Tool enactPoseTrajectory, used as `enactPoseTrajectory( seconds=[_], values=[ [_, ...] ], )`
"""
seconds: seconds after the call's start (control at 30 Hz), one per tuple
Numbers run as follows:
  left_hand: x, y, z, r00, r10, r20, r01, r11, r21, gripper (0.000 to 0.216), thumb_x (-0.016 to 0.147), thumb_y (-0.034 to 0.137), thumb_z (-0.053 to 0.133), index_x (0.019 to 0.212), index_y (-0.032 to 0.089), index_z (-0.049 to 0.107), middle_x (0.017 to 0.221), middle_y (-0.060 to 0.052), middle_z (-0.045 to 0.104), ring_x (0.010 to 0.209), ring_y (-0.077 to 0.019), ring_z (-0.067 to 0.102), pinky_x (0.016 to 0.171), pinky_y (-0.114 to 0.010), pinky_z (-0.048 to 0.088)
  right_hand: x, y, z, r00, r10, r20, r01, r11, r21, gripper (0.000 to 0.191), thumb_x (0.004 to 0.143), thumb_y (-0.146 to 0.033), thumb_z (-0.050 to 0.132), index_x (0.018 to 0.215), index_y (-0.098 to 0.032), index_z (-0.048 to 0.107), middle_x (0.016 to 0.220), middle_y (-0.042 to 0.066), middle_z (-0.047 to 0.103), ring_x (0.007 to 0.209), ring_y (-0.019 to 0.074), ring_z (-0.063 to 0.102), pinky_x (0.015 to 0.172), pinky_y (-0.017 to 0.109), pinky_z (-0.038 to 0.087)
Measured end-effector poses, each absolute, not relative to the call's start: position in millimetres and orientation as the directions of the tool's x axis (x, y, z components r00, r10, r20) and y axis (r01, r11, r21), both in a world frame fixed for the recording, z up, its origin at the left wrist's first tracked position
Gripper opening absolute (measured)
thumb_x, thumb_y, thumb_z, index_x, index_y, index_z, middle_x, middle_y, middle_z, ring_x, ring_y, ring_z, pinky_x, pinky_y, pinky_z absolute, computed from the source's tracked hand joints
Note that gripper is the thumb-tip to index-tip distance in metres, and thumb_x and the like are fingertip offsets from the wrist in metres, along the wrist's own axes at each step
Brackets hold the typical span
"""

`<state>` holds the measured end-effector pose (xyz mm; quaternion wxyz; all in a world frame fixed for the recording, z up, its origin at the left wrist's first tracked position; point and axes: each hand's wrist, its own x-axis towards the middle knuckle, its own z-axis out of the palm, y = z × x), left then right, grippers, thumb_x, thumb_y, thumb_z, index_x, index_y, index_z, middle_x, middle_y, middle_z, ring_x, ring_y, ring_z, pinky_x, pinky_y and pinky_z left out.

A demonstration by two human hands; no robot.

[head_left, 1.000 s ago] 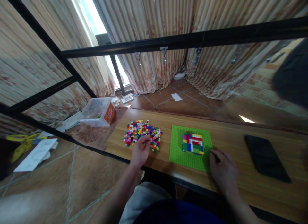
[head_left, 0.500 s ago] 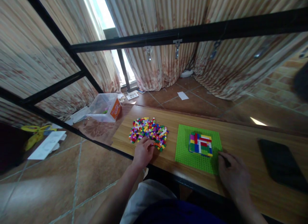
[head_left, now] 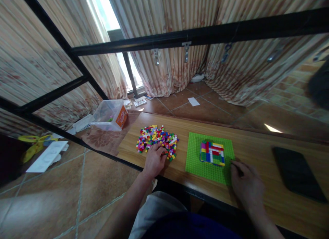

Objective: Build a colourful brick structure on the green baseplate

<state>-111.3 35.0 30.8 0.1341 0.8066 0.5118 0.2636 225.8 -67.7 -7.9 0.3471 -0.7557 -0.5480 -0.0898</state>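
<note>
A loose heap of small multicoloured building bricks [head_left: 154, 134] lies on the left part of the wooden table. My left hand [head_left: 155, 159] is at the heap's near edge, with its fingers curled down among the bricks. Its fingertips are partly hidden, and I cannot make out what is between them. To the right lies a green studded baseplate [head_left: 194, 162]. A low, roughly square block of coloured bricks [head_left: 212, 153] sits on it, with red and white strips on top. At the plate's right edge, my right hand [head_left: 246, 179] is closed, its curled fingers against the rim.
A dark flat phone-like device [head_left: 295, 172] lies at the right of the wooden table [head_left: 259, 156]. A clear plastic box [head_left: 106, 114] with an orange label stands on the floor at left. A black metal rail [head_left: 164, 40] crosses in front of the curtains.
My left hand has shifted slightly and its fingers have moved among the bricks. My right hand keeps its place at the baseplate's edge. The whole view has moved a little.
</note>
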Motion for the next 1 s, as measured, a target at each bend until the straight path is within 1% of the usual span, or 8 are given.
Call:
enactPoseTrajectory(
  seconds=[0.1, 0.3, 0.47, 0.63, 0.83, 1.0],
  values=[
    [-112.6, 37.3, 29.0, 0.304, 0.908, 0.288, 0.755, -0.414, 0.509, 0.01, 0.079, 0.015, 0.067, 0.088, 0.019, 0.066, 0.108, -0.009, 0.061, 0.105, -0.0252, 0.058, 0.094, -0.043, 0.049, 226.2, -67.1, -8.1, 0.379, 0.767, 0.517, 0.891, -0.15, -0.429, 0.033, 0.087, -0.039, 0.048, 0.092, -0.016, 0.071, 0.093, 0.012, 0.068, 0.085, 0.0252, 0.064, 0.078, 0.039, 0.051],
    [-114.3, 38.0, 30.8, 0.253, 0.915, 0.315, 0.733, -0.394, 0.554, 0.009, 0.076, 0.016, 0.072, 0.081, 0.018, 0.066, 0.099, -0.007, 0.063, 0.099, -0.024, 0.061, 0.09, -0.042, 0.051, 223.6, -66.9, -5.5, 0.387, 0.765, 0.515, 0.885, -0.151, -0.44, 0.034, 0.088, -0.039, 0.048, 0.093, -0.016, 0.071, 0.095, 0.012, 0.068, 0.084, 0.0237, 0.064, 0.077, 0.038, 0.052],
    [-116.6, 39.3, 33.7, 0.224, 0.91, 0.35, 0.699, -0.4, 0.593, 0.008, 0.076, 0.018, 0.073, 0.079, 0.02, 0.065, 0.096, -0.005, 0.063, 0.094, -0.0214, 0.061, 0.087, -0.039, 0.052, 223.1, -66.6, -5.3, 0.381, 0.77, 0.512, 0.88, -0.132, -0.456, 0.033, 0.088, -0.039, 0.048, 0.092, -0.016, 0.071, 0.094, 0.011, 0.068, 0.084, 0.0221, 0.063, 0.079, 0.037, 0.052],
    [-115.6, 41.7, 36.0, 0.201, 0.916, 0.348, 0.674, -0.387, 0.63, 0.008, 0.075, 0.017, 0.072, 0.077, 0.021, 0.065, 0.093, -0.003, 0.064, 0.091, -0.0194, 0.062, 0.084, -0.036, 0.053, 222.5, -66.1, -5.0, 0.393, 0.766, 0.509, 0.869, -0.128, -0.478, 0.031, 0.088, -0.038, 0.048, 0.092, -0.017, 0.071, 0.094, 0.011, 0.068, 0.085, 0.0221, 0.063, 0.079, 0.038, 0.051],
    [-114.4, 43.7, 36.8, 0.219, 0.914, 0.342, 0.671, -0.396, 0.627, 0.009, 0.073, 0.014, 0.072, 0.075, 0.02, 0.065, 0.094, -0.003, 0.064, 0.091, -0.0187, 0.062, 0.083, -0.035, 0.053, 221.2, -66.2, -3.5, 0.399, 0.76, 0.513, 0.865, -0.126, -0.487, 0.032, 0.088, -0.038, 0.048, 0.093, -0.017, 0.071, 0.093, 0.011, 0.068, 0.084, 0.0227, 0.063, 0.079, 0.038, 0.051],
    [-115.9, 45.5, 37.7, 0.237, 0.915, 0.327, 0.7, -0.394, 0.595, 0.011, 0.076, 0.01, 0.065, 0.079, 0.021, 0.066, 0.093, -0.004, 0.065, 0.093, -0.0198, 0.062, 0.085, -0.037, 0.053, 222.2, -65.8, -6.5, 0.394, 0.76, 0.517, 0.875, -0.139, -0.464, 0.03, 0.088, -0.037, 0.049, 0.094, -0.017, 0.071, 0.095, 0.011, 0.068, 0.085, 0.0226, 0.063, 0.08, 0.039, 0.051]
  ],
)
